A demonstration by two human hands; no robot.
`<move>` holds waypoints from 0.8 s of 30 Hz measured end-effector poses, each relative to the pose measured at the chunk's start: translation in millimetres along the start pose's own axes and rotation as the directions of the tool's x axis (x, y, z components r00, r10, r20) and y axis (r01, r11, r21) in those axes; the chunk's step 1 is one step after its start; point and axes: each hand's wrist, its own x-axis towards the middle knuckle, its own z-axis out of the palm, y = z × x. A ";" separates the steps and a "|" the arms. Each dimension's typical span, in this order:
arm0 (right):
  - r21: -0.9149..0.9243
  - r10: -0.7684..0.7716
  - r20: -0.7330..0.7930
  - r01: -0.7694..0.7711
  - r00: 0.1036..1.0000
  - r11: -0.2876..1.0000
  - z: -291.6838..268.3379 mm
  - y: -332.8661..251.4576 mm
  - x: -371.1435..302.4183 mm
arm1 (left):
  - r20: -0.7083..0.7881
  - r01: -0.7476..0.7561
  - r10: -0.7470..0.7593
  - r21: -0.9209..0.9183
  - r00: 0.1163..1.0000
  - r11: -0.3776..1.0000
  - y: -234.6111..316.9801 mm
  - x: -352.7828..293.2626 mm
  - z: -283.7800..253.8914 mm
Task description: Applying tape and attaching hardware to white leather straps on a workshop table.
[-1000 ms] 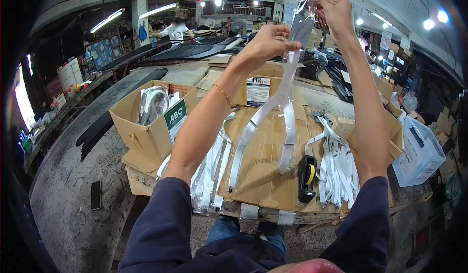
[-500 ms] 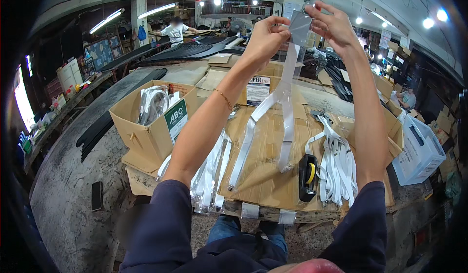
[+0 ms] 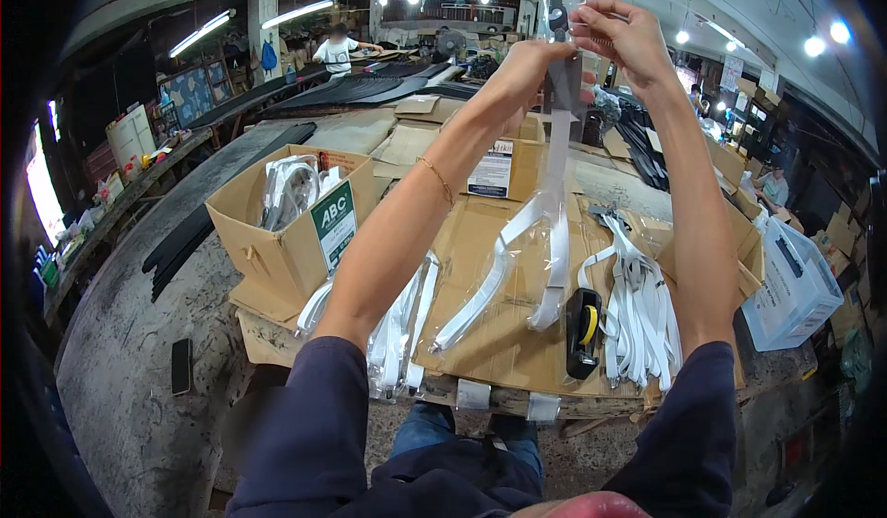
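A pair of white Y-shaped suspenders (image 3: 558,162) in a clear plastic bag hangs in front of me, held up by its top. A dark grey card (image 3: 562,84) sits at the upper end, with a dark hook-shaped tip above it. My left hand (image 3: 528,73) is closed on the card's left side, its thumb across the top. My right hand (image 3: 633,45) pinches at the bag's upper right edge, fingertips close together. The lower straps hang down over a cardboard sheet (image 3: 490,338).
Loose white suspenders (image 3: 639,315) lie right of a black tape dispenser (image 3: 583,333) with yellow tape. Bagged suspenders (image 3: 399,333) lie at the left, beside an open cardboard box (image 3: 268,264) holding more. A phone (image 3: 182,366) and a clear plastic bin (image 3: 793,282) flank the work area.
My left hand has shifted right, its thumb now over the card's top. The card has moved slightly left and down, and the hanging suspenders have turned a little.
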 end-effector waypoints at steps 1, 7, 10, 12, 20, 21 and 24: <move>-0.020 -0.015 0.005 0.015 1.000 1.000 2.3 1.5 -1.0 | -0.002 0.003 -0.003 -0.005 1.000 1.000 1.2 -0.8 1.6; -0.097 -0.028 -0.005 0.028 1.000 0.995 15.7 9.1 -12.5 | -0.046 0.025 -0.022 0.072 0.999 0.997 -6.5 3.6 -5.2; -0.111 -0.040 -0.019 0.038 0.999 0.993 12.1 14.1 -10.3 | -0.034 -0.138 0.138 -0.001 0.990 0.990 -10.2 2.6 -5.6; -0.086 -0.039 -0.030 0.036 0.999 0.996 6.3 18.2 -6.5 | -0.048 -0.107 0.107 0.004 0.993 0.994 -5.6 -8.1 0.6; -0.134 -0.048 0.032 0.051 0.998 0.990 26.6 4.5 -24.0 | -0.077 -0.077 0.073 -0.038 0.994 0.996 -17.8 -12.0 -6.7; -0.136 -0.047 0.031 0.051 0.998 0.989 24.7 6.9 -21.2 | -0.079 -0.068 0.061 -0.083 0.995 0.994 -17.8 -11.3 -6.3; -0.266 -0.082 0.100 0.106 0.992 0.958 14.4 15.2 -12.6 | -0.078 -0.057 0.049 -0.104 0.996 0.993 -17.0 -9.3 -3.6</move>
